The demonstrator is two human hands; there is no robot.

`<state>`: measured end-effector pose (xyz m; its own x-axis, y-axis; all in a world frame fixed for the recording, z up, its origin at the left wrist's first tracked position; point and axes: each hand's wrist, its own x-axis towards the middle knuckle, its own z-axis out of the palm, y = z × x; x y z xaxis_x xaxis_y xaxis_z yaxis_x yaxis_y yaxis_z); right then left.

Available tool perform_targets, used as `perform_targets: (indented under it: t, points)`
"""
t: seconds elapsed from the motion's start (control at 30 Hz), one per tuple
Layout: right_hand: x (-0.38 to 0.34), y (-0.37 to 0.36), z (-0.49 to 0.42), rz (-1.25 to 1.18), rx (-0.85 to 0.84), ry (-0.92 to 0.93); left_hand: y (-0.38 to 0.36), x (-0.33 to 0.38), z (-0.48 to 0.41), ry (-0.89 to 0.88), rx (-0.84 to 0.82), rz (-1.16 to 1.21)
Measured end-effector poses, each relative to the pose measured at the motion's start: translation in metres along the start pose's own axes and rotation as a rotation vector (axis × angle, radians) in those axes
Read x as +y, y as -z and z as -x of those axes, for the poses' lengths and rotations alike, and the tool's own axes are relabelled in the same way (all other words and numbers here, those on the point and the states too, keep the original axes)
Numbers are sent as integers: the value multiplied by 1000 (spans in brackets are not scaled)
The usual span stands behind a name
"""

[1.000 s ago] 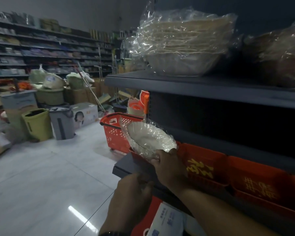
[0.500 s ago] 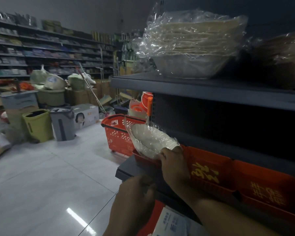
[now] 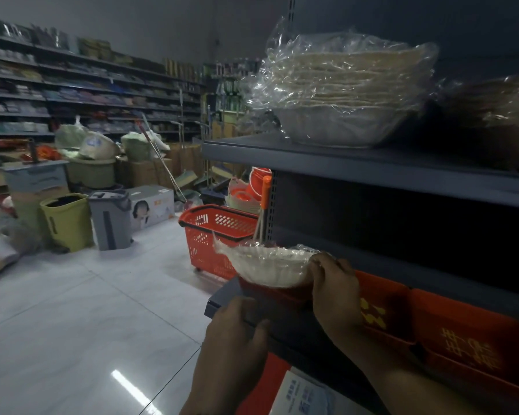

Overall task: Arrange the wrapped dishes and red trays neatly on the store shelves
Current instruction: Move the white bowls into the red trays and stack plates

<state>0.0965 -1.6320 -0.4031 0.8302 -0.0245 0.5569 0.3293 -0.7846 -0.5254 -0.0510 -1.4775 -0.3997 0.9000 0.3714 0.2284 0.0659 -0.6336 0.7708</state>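
My right hand (image 3: pixel 336 283) pinched the rim of the dish (image 3: pixel 267 266), fingers curled on the wrap. The dish rested on the last red tray (image 3: pixel 277 293), right at the open end of the low shelf (image 3: pixel 222 304). My left hand (image 3: pixel 234 333) gripped the shelf's front edge just below. I feared the slick wrap could slip if I let go too soon. The dish hung past the tray, so a bump could tip it off to the floor (image 3: pixel 102 310) by the basket (image 3: pixel 219 232)
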Motion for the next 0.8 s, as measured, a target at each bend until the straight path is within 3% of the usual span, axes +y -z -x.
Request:
perform_targets:
  t: [0.3,0.53,0.8]
  points:
    - [1,58,41,-20,136,336,12,5,0,201,101,529]
    - [17,79,59,-169,65,303,27,-8,7,-2,119,523]
    - [-15,139,84,-246,93,423,79,9,44,-181,234,424]
